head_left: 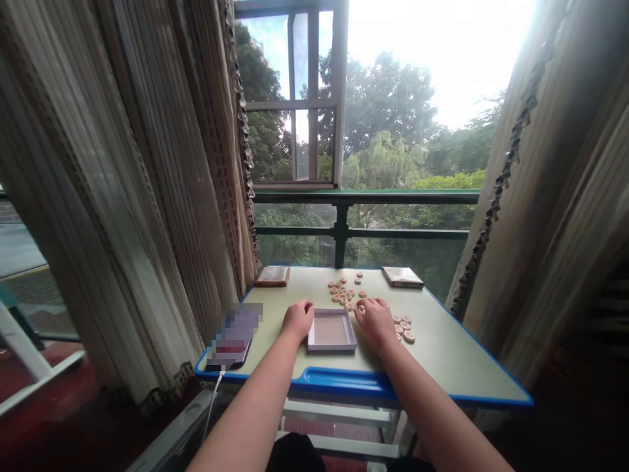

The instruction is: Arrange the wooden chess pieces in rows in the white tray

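Observation:
A shallow grey box tray [331,346] lies near the table's front edge between my hands. My left hand [297,319] rests at the tray's left rim, fingers curled in with nothing seen in them. My right hand [376,321] lies just right of the tray, fingers bent down over the round wooden game pieces [344,293]; whether it grips one is hidden. More of these discs [403,326] lie to the right of that hand.
The pale table [452,357] has a blue edge. A brown folded board [272,276] lies at the back left and a box lid [401,276] at the back right. A phone [234,341] with a cable sits front left. Curtains hang on both sides.

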Demonstrator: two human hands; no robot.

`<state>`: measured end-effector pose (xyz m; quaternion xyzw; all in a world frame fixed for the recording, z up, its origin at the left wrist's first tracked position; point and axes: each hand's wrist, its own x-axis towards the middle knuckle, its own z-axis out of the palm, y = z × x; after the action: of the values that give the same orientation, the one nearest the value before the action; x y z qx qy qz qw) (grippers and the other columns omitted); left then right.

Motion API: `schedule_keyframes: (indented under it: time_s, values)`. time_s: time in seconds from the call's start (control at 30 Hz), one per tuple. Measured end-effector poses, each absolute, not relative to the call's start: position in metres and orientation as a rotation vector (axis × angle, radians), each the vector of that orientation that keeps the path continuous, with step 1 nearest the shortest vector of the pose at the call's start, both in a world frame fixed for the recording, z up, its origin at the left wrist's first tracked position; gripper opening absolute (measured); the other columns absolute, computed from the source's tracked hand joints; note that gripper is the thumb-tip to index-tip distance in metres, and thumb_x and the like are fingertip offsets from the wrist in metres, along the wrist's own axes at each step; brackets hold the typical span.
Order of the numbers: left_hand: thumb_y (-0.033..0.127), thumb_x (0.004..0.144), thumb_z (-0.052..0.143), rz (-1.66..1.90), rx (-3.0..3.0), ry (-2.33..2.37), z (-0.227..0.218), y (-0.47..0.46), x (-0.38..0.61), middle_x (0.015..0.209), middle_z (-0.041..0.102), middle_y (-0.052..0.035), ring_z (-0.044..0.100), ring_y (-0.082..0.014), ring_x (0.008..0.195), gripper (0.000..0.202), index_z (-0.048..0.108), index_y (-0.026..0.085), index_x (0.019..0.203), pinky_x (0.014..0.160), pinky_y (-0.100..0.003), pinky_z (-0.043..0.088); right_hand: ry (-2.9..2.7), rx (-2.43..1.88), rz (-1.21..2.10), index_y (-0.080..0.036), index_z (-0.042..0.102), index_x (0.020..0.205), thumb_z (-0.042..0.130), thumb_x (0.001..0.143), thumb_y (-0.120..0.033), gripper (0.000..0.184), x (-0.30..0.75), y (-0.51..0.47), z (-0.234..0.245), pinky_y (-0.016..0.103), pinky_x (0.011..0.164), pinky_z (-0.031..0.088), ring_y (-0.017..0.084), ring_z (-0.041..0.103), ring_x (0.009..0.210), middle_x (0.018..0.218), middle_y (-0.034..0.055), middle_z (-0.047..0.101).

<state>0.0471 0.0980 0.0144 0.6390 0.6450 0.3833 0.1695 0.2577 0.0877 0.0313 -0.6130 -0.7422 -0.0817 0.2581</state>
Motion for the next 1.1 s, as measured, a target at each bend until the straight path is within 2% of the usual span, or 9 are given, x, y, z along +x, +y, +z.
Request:
schedule_keyframes:
  time_s: [0.17, 0.33, 0.43, 0.57, 0.7, 0.77, 0.87, 0.9, 1.1]
  values:
    - [0.017, 0.079, 0.048, 1.073, 1.816, 1.854, 0.017, 0.103, 0.05, 0.093, 0.071, -0.007, 0.063, -0.0178, 0.088, 0.025, 0.069, 0.018, 0.092, 0.081, -0.026, 0.044, -2.139, -1.578, 0.041, -0.017, 0.068, 0.088, 0.053, 0.081, -0.031, 0.022, 0.247, 0.099, 0.056, 0.03, 0.079, 0.04, 0.023, 0.058, 0.093, 0.093, 0.0077, 0.069]
    - [0.018, 0.077, 0.048, 1.061, 1.82, 1.853, 0.019, 0.108, 0.052, 0.088, 0.072, -0.0058, 0.063, -0.0171, 0.085, 0.024, 0.071, 0.02, 0.084, 0.078, -0.025, 0.044, -2.419, -1.273, 0.26, -0.019, 0.069, 0.077, 0.058, 0.074, -0.028, 0.014, 0.23, 0.115, 0.069, 0.027, 0.071, 0.043, 0.018, 0.061, 0.078, 0.082, 0.005, 0.069]
    - [0.02, 0.076, 0.049, 1.079, 1.783, 1.859, 0.015, 0.111, 0.05, 0.084, 0.072, -0.0058, 0.063, -0.016, 0.08, 0.022, 0.071, 0.019, 0.078, 0.076, -0.024, 0.044, -2.473, -1.13, 0.276, -0.02, 0.068, 0.077, 0.055, 0.074, -0.025, 0.014, 0.227, 0.117, 0.062, 0.026, 0.069, 0.044, 0.017, 0.06, 0.074, 0.08, 0.0043, 0.068]
    - [0.021, 0.075, 0.048, 1.103, 1.588, 1.938, 0.013, 0.123, 0.048, 0.077, 0.071, -0.0076, 0.062, -0.0164, 0.073, 0.021, 0.068, 0.017, 0.069, 0.068, -0.025, 0.045, -2.459, -0.959, 0.188, -0.021, 0.065, 0.082, 0.052, 0.074, -0.02, 0.014, 0.232, 0.114, 0.053, 0.027, 0.076, 0.043, 0.018, 0.059, 0.084, 0.086, 0.0038, 0.067]
    - [0.016, 0.072, 0.048, 0.877, 1.212, 1.897, 0.026, 0.149, 0.051, 0.063, 0.067, -0.0099, 0.059, -0.0167, 0.053, 0.02, 0.066, 0.011, 0.067, 0.052, -0.027, 0.045, -2.418, -0.931, 0.11, -0.021, 0.062, 0.083, 0.05, 0.074, -0.015, 0.016, 0.237, 0.112, 0.049, 0.029, 0.079, 0.044, 0.019, 0.058, 0.088, 0.091, 0.0048, 0.066]
    - [0.015, 0.069, 0.052, 0.852, 1.201, 1.883, 0.034, 0.163, 0.053, 0.055, 0.063, -0.0101, 0.059, -0.0177, 0.052, 0.016, 0.065, 0.009, 0.062, 0.052, -0.027, 0.045, -2.417, -0.958, 0.091, -0.021, 0.061, 0.083, 0.048, 0.073, -0.012, 0.019, 0.237, 0.113, 0.046, 0.029, 0.078, 0.045, 0.019, 0.058, 0.087, 0.09, 0.0051, 0.065]
    - [0.02, 0.075, 0.049, 1.025, 1.26, 1.886, 0.035, 0.177, 0.056, 0.064, 0.067, -0.0068, 0.06, -0.0142, 0.065, 0.019, 0.067, 0.013, 0.072, 0.06, -0.022, 0.045, -2.443, -0.986, 0.093, -0.022, 0.061, 0.086, 0.046, 0.072, -0.009, 0.024, 0.236, 0.115, 0.042, 0.028, 0.075, 0.045, 0.019, 0.059, 0.086, 0.09, 0.0048, 0.065]
    - [0.02, 0.077, 0.046, 1.191, 1.35, 1.871, 0.033, 0.18, 0.057, 0.066, 0.067, -0.0063, 0.059, -0.0132, 0.066, 0.022, 0.067, 0.013, 0.073, 0.06, -0.021, 0.044, -2.459, -0.985, 0.092, -0.022, 0.062, 0.086, 0.046, 0.072, -0.009, 0.025, 0.237, 0.116, 0.041, 0.029, 0.075, 0.045, 0.019, 0.059, 0.086, 0.09, 0.0048, 0.064]
    - [0.016, 0.073, 0.048, 1.166, 1.474, 1.644, 0.015, 0.186, 0.061, 0.061, 0.064, -0.0034, 0.048, -0.0085, 0.047, 0.021, 0.068, 0.011, 0.073, 0.048, -0.02, 0.039, -2.476, -0.952, 0.038, -0.023, 0.069, 0.086, 0.049, 0.078, -0.015, 0.024, 0.239, 0.12, 0.041, 0.033, 0.079, 0.044, 0.022, 0.054, 0.092, 0.094, 0.0069, 0.063]
